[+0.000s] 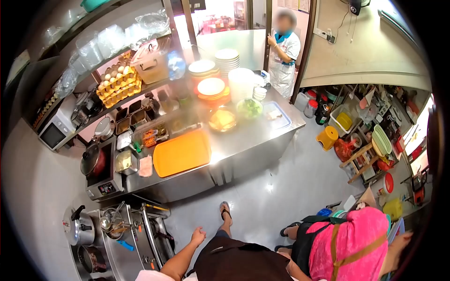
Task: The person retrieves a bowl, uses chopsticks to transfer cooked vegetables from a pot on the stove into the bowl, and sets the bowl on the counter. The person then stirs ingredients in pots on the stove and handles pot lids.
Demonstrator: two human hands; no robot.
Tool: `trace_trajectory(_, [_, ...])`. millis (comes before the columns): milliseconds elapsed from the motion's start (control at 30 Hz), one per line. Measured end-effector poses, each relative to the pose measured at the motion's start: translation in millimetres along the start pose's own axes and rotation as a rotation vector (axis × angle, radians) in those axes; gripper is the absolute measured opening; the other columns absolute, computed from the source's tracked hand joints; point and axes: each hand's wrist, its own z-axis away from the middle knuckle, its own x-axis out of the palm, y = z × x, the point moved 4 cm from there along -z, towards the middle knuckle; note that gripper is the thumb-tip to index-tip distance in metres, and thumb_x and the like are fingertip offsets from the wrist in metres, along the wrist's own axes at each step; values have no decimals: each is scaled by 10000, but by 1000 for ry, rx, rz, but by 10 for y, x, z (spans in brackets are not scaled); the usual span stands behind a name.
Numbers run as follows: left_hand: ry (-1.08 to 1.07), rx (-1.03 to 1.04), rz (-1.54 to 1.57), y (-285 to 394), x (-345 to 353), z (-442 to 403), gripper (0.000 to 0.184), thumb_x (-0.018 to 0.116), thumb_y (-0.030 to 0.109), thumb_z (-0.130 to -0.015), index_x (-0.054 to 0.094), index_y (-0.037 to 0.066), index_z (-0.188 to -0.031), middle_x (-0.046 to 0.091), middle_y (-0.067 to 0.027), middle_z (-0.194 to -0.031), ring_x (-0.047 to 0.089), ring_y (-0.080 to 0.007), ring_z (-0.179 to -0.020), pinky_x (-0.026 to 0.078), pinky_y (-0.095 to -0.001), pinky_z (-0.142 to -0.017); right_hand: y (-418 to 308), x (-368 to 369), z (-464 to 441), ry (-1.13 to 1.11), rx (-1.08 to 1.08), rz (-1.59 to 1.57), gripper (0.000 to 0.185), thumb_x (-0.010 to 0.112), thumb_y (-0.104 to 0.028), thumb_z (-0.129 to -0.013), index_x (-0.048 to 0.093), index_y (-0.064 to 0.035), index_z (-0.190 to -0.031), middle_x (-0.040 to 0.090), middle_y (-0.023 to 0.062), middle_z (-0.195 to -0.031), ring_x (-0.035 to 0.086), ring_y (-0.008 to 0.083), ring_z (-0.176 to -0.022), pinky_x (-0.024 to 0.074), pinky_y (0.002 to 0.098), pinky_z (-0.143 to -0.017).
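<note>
My left hand (198,235) hangs in the air over the floor at the lower middle, its fingers loosely apart and holding nothing. The stove counter lies to its left, and the steel work table stands beyond it. My right hand (284,253) shows only in part at the right edge of my dark apron (239,262), close to a co-worker in a pink top (361,239). Its fingers cannot be made out. On the steel table (234,154) lie an orange tray (182,153), a pink cloth (146,166) and stacked plates (227,60).
A pressure cooker (79,227) and ladles (112,222) sit at lower left. Another person (283,58) stands in the doorway. A yellow stool (327,137), a wooden stool (360,161) and crowded shelves line the right side. Egg trays (119,84) rest on the back shelf.
</note>
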Motion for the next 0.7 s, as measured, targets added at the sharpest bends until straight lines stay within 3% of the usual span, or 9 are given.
trace_trajectory(33, [2,43,-115,85,5,-225,448,556,155,-865,495,58,-1298,674,-121,-851,647,-227,-767,517,-369,-672,-315,-84,15,34,-209,557,249,513,-282,-855,621,-72,-774,637,179,-803,625,347,-827,482,423,-678])
trace_trajectory(67, [-3,85,-232,172,7,-509,439,545,174,-866,508,64,-1289,679,-133,-885,651,-260,-810,517,-389,-718,-321,-165,-186,-52,-219,503,244,506,-278,-864,617,-83,-768,636,164,-790,624,330,-805,484,411,-664])
trace_trajectory(133, [-16,123,-375,448,4,-806,426,518,210,-864,536,75,-1267,677,-158,-967,639,-327,-919,499,-425,-820,-49,-92,-460,224,-565,626,250,498,-254,-882,596,-100,-711,627,142,-726,621,297,-713,483,388,-608])
trace_trajectory(167, [-15,119,-392,630,21,-971,422,502,226,-860,550,80,-1254,671,-170,-1014,622,-361,-985,482,-442,-875,-782,-299,-206,263,-620,793,281,525,-215,-904,561,-102,-650,598,84,-644,597,234,-615,465,357,-568])
trace_trajectory(233, [36,213,-527,1056,83,-1348,416,493,208,-861,552,97,-1257,660,-175,-1058,620,-360,-1000,484,-452,-877,-1229,-457,-182,218,38,-580,303,561,-162,-908,548,-95,-613,554,8,-607,528,143,-557,434,311,-540])
trace_trajectory(333, [-102,379,-691,1973,271,-1726,360,508,195,-856,585,79,-1187,647,-190,-1083,603,-368,-1030,470,-467,-893,-1652,-675,-217,398,220,-431,230,559,-122,-907,585,-68,-685,549,-20,-634,485,95,-572,407,275,-537])
trace_trajectory(567, [-175,826,-1146,3232,1110,-2665,274,576,181,-808,651,47,-1035,624,-120,-1094,528,-289,-1117,397,-390,-959,-2619,-978,-23,572,169,-473,142,559,-114,-916,610,-33,-810,607,54,-670,538,107,-537,442,241,-469])
trace_trajectory(633, [-190,863,-1257,3383,1403,-2958,255,509,179,-859,670,37,-997,601,-147,-1130,517,-289,-1145,430,-438,-915,-2680,-1012,117,516,127,-188,257,557,-277,-930,675,-56,-986,629,48,-775,550,158,-721,459,300,-695])
trace_trajectory(700, [-384,532,-1293,3307,1803,-3448,315,476,203,-884,646,39,-1092,573,-162,-1211,443,-299,-1242,348,-441,-1017,-3518,-958,265,534,283,-408,243,538,-240,-933,668,-39,-978,630,54,-787,557,167,-736,460,306,-693])
